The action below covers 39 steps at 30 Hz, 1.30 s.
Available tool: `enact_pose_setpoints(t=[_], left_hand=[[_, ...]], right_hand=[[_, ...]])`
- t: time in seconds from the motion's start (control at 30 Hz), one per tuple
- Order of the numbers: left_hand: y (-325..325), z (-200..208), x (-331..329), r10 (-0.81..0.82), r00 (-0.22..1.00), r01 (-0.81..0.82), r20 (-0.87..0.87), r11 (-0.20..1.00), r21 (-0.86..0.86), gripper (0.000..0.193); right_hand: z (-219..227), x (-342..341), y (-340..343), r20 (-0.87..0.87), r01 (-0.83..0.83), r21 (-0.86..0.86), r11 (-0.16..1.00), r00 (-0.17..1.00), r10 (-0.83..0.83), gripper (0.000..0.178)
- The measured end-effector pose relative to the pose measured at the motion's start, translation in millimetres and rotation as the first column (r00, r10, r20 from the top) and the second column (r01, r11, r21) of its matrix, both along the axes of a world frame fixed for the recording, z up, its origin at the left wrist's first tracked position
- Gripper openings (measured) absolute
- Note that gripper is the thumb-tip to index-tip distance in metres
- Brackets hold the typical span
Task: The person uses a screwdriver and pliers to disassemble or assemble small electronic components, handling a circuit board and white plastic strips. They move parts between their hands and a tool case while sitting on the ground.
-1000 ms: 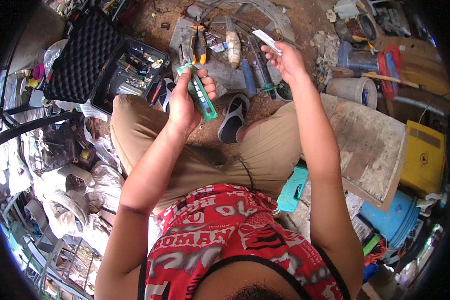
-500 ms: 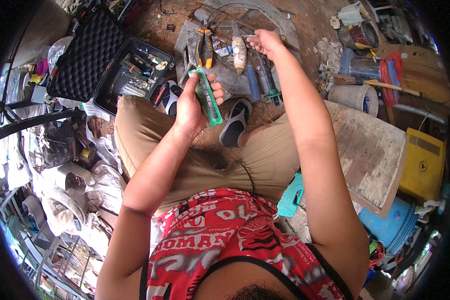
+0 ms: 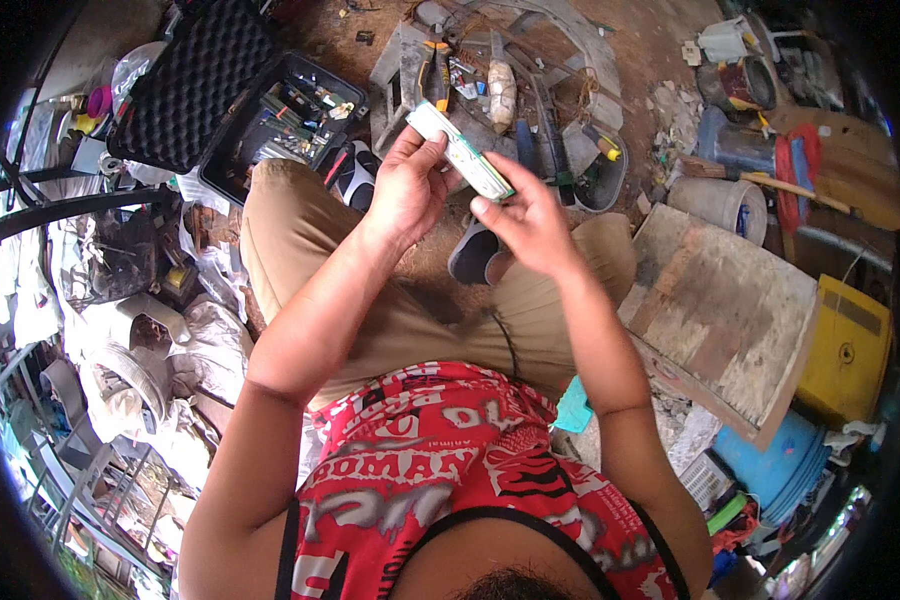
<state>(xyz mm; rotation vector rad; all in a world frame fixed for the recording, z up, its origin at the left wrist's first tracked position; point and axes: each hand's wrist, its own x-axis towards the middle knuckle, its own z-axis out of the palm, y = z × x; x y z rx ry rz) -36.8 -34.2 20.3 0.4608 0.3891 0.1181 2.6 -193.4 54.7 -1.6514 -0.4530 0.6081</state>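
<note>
**Left hand (image 3: 411,188) and right hand (image 3: 532,218) share a white-and-green strip (image 3: 460,153)**

Head view: The white-and-green strip is up off the ground, in front of the person and between the two hands, tilted so that one end points up and to the left, the other down and to the right. The left hand is closed on the upper-left part, its thumb lying against the strip and its fingers bent behind. The right hand has the lower-right end between its thumb and fingers, only slightly parted, with the fingers partly hidden. Whether the strip is one piece or several layers I cannot tell.

The person sits with bent knees in khaki trousers (image 3: 370,330) and a red printed top (image 3: 420,440). Beyond the strip, pliers (image 3: 443,72) with orange and black handles lie near a pale tapered tool (image 3: 501,95), and a blue cylinder (image 3: 527,145) lies beside a long dark tool (image 3: 551,132). A yellow-ended tool (image 3: 608,150) is a little farther right.

To the left, a black case (image 3: 250,120) stands open, with small green and metallic pieces (image 3: 288,118) inside and bumpy foam in its lid (image 3: 195,95). To the right are a stained flat board (image 3: 725,310), a yellow panel (image 3: 848,345) and a blue bucket (image 3: 775,455).
</note>
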Motion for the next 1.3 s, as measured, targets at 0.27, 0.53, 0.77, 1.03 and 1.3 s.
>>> enact_pose_setpoints(t=[0.27,0.53,0.77,1.03,1.3], left_hand=[[-1,-1,-7,-0.011,1.000,0.015,-0.021,0.982,0.191,0.026],[5,-1,-9,-0.080,0.992,0.067,0.094,0.989,0.134,0.033],[5,3,-8,-0.098,0.992,0.083,0.081,0.982,0.173,0.036],[4,1,-7,-0.076,0.995,0.063,0.062,0.982,0.179,0.036],[3,4,-8,-0.089,0.995,0.071,0.053,0.958,0.277,0.028]], right_hand=[[-3,-17,-4,-0.116,0.087,-0.010,0.996,0.989,-0.088,0.041],[5,-12,-7,-0.158,0.062,0.014,0.998,0.986,-0.059,0.041],[3,-12,-8,-0.111,0.111,0.034,0.993,0.988,-0.106,0.039],[3,-13,-9,0.019,0.142,-0.045,0.989,0.990,-0.141,0.036],[-1,-3,-16,-0.043,0.113,-0.049,0.992,0.992,-0.115,0.038]])
